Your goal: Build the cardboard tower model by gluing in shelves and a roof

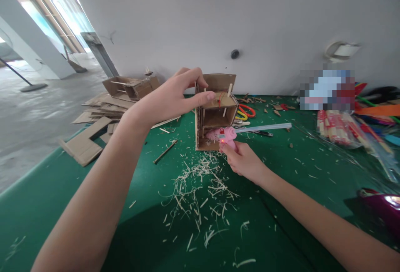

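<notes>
Pinching the cardboard model [215,111] near the desk's [281,172] far edge, the left hand [175,94] risks burns from the glue gun [228,135] gripped by the right hand [242,161].

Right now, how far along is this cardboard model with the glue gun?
Partly built. The cardboard model already stands on the green table with walls, an inner shelf and sticks fixed in. In hand: the left hand pinches its top edge while the right hand aims the pink glue gun into the lower opening. Still left: loose cardboard pieces remain unused nearby.
</notes>
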`<state>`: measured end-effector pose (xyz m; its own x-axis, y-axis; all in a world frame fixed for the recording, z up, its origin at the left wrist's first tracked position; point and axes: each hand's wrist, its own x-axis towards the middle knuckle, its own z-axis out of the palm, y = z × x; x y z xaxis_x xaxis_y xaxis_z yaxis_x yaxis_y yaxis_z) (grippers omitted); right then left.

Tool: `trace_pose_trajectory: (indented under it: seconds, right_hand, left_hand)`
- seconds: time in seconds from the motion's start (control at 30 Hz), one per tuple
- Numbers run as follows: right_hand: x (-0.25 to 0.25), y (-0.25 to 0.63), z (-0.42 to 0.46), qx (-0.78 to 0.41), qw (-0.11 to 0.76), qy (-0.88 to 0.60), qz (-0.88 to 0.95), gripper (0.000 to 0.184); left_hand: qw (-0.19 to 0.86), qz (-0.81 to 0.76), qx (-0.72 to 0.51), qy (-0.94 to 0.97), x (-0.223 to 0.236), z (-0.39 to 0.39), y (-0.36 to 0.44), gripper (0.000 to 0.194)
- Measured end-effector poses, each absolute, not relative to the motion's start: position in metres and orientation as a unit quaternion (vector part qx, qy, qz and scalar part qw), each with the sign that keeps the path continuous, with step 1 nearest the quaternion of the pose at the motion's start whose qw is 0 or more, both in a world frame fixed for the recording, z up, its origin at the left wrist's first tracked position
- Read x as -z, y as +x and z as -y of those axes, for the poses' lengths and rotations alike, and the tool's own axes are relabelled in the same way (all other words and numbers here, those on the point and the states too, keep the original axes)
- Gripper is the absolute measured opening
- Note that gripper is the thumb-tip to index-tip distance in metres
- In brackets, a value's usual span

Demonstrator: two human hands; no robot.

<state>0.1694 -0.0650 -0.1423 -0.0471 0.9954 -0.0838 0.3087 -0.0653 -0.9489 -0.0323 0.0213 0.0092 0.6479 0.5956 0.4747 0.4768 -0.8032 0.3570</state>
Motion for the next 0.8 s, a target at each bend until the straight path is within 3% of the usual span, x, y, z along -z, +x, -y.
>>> trace_pose_trajectory:
  seconds: [0.27, 0.8]
  right_hand:
    - [0.143, 0.170, 0.068, -0.462, 0.395, -0.573, 0.550, 0.043]
    - [0.126, 0.163, 0.076, -0.260, 0.303, -0.587, 0.704, 0.036]
  left_hand:
    - [0.099, -0.309, -0.289, 0.901, -0.009, -0.021, -0.032, 0.035]
    - [0.090, -0.346, -0.295, 0.886, -0.010, -0.017, -0.030, 0.040]
